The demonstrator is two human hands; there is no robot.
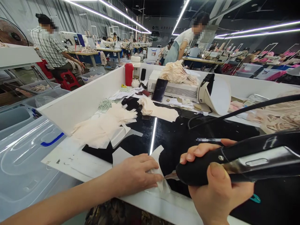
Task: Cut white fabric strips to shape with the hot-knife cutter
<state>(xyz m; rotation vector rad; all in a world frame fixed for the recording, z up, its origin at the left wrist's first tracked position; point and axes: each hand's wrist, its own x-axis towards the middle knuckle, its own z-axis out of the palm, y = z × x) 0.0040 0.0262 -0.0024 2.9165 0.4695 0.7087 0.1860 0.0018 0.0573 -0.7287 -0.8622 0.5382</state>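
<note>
My left hand [140, 173] lies at the table's near edge, its fingers closed together on a small white cut piece [158, 156]. My right hand [217, 187] is wrapped around a black corded hand tool [199, 170] with a metal lever along its side. The tool's narrow tip [172, 176] reaches the white piece, right beside my left fingertips. Another flat white piece [120, 156] sticks out behind my left hand. Farther back are a spread pile of cream fabric pieces [98, 128] and a neater cream stack [158, 109].
Beyond the black tabletop [168, 134] stand a phone [160, 90], a red cup [128, 74] and a white lamp shade [217, 93]. A pen [208, 140] lies behind the tool, whose black cable [246, 109] arches rightward. Clear lidded bins [30, 162] flank the left. Co-workers sit and stand beyond.
</note>
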